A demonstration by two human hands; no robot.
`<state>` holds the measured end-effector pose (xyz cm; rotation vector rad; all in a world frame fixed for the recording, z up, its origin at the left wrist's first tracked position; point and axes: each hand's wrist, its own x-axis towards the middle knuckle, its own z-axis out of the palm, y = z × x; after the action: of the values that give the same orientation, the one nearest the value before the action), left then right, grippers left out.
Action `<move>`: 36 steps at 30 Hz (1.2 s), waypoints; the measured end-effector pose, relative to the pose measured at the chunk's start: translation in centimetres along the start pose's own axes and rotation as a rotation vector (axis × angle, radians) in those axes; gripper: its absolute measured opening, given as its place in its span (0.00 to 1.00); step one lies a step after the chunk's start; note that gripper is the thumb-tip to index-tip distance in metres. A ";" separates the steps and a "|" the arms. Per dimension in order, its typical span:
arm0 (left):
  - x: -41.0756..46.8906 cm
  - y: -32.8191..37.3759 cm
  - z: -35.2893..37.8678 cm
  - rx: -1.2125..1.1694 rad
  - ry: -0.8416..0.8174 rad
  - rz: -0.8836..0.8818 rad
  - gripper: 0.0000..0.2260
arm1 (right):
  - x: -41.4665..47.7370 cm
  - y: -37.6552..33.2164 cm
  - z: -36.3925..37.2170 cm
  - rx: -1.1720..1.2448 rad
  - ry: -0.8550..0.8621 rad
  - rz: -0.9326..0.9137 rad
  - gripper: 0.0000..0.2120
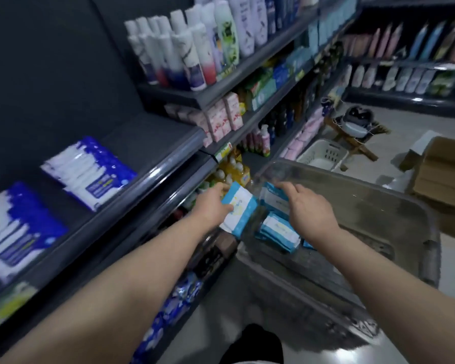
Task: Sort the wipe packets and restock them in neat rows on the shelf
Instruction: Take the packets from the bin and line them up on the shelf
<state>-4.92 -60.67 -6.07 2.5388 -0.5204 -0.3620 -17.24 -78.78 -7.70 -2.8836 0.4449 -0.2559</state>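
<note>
My left hand [212, 204] has its fingers clamped on a light-blue wipe packet [239, 210], held at the near-left rim of the clear plastic bin [394, 206]. My right hand [309, 208] is inside the bin, fingers curled onto a second packet [272, 195] (contact is blurred, can't tell if it's actually gripped). More light-blue packets [277, 232] lie in the bin under it. Two piles of dark-blue packs [90, 170] sit on the dark shelf [147, 143] to my left, well apart from both hands.
</note>
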 end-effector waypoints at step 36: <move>-23.9 -47.0 -33.1 0.276 0.413 -0.354 0.13 | -1.2 -56.9 5.0 0.276 -0.136 -0.849 0.22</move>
<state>-0.93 1.19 -0.23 2.8653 0.0427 0.1278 -1.54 -24.46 0.62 -2.6111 -0.7944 -0.2163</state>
